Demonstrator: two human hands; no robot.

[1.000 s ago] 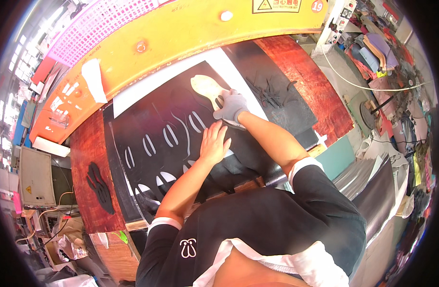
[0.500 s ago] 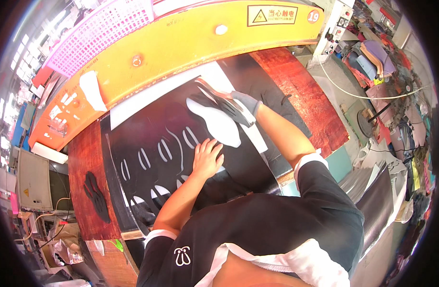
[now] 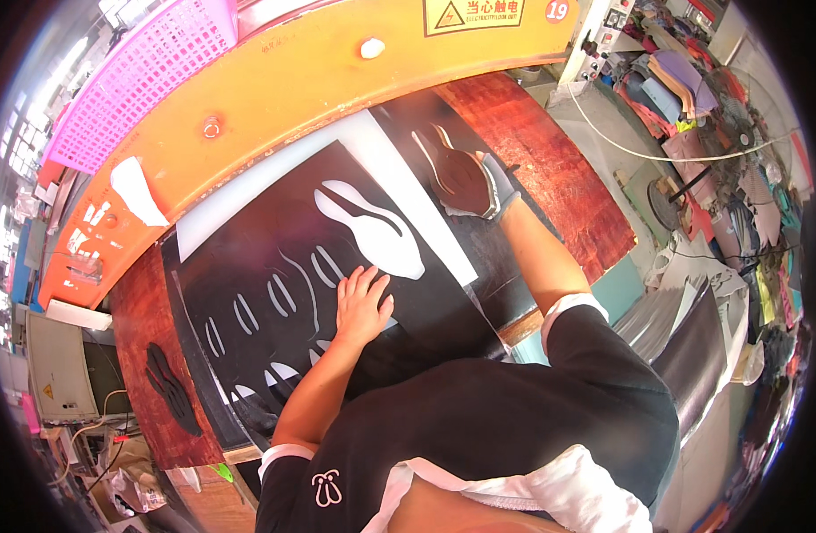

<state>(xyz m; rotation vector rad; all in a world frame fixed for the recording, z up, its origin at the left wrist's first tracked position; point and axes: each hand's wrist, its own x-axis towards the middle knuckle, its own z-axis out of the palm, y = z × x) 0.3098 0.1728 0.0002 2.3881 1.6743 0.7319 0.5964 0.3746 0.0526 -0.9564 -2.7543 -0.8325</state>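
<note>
My left hand (image 3: 363,306) lies with fingers spread on a black sheet (image 3: 274,222), beside a large shoe-upper-shaped hole (image 3: 386,242) where white shows through. Narrow curved slots and other cut-outs run across the rest of the sheet. My right hand (image 3: 504,182), in a grey glove, grips the near right edge of a metal-edged cutting die (image 3: 462,180). The die is shaped like a shoe upper, with two prongs at its far end and a dark brown inside. It is over the dark surface right of the sheet; whether it touches down I cannot tell.
An orange machine beam (image 3: 292,107) spans the far side, with a pink basket (image 3: 150,84) on top. Dark cut pieces (image 3: 170,391) lie on the red-brown board at left. A white cutting board (image 3: 425,209) shows under the sheet. Scrap material (image 3: 683,89) heaps up at right.
My right hand has carried the die off the sheet to the right, turning its face upward. The shoe-upper-shaped hole is now fully uncovered. My left hand stays on the sheet.
</note>
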